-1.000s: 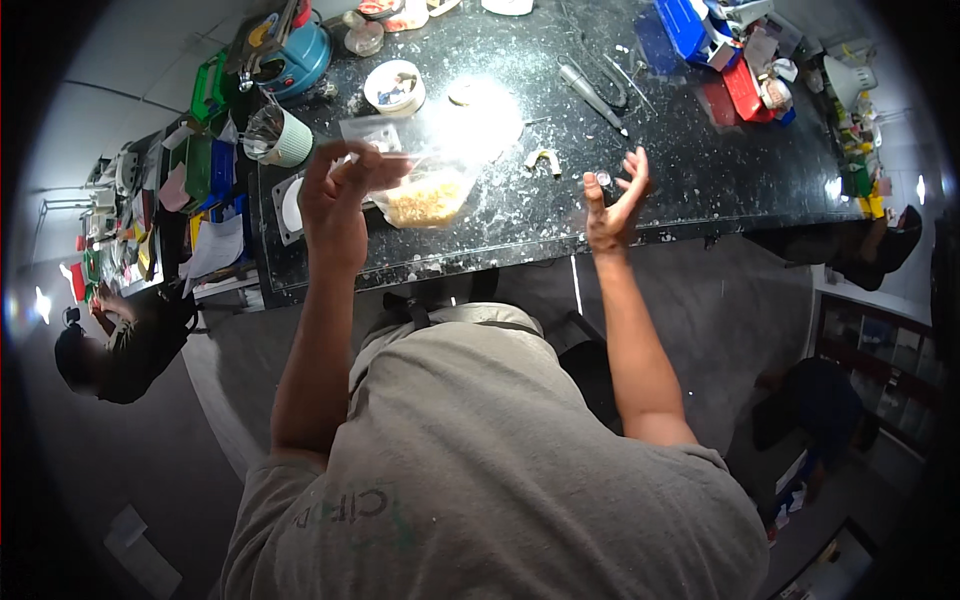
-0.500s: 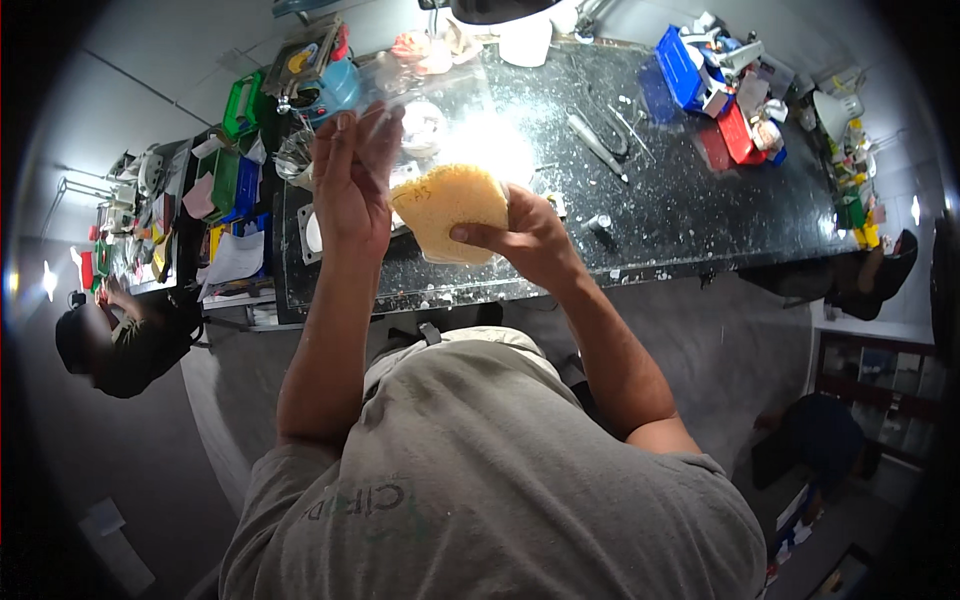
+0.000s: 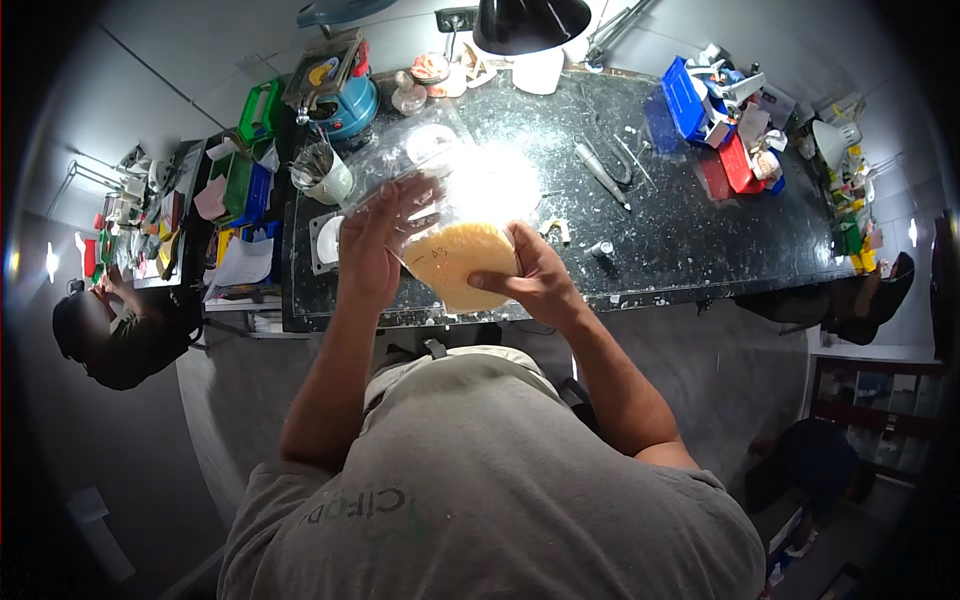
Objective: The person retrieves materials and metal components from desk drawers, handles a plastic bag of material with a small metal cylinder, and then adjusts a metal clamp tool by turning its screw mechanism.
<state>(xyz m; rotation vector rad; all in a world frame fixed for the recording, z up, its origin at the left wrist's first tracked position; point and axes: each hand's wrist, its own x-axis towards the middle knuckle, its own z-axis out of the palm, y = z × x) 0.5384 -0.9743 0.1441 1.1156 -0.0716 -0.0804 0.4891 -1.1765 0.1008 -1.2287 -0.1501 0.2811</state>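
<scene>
Over the front edge of the black bench I hold a clear plastic bag whose lower part is filled with a yellow, grainy material. Dark handwriting marks its upper left. My right hand grips the filled part from the right, thumb across its front and fingers behind. My left hand is closed on the bag's left side, with its fingers partly seen through the plastic. Glare from the lamp washes out part of the bag's top.
A black lamp hangs over the bench. Left stand a cup of tools and a blue machine. A pen-shaped handpiece, a small metal cylinder, and blue and red bins lie right. Another person sits far left.
Both hands have brought the bag lower and closer to me. My left hand has come down, and the view has shifted to show more of the bench's far side.
</scene>
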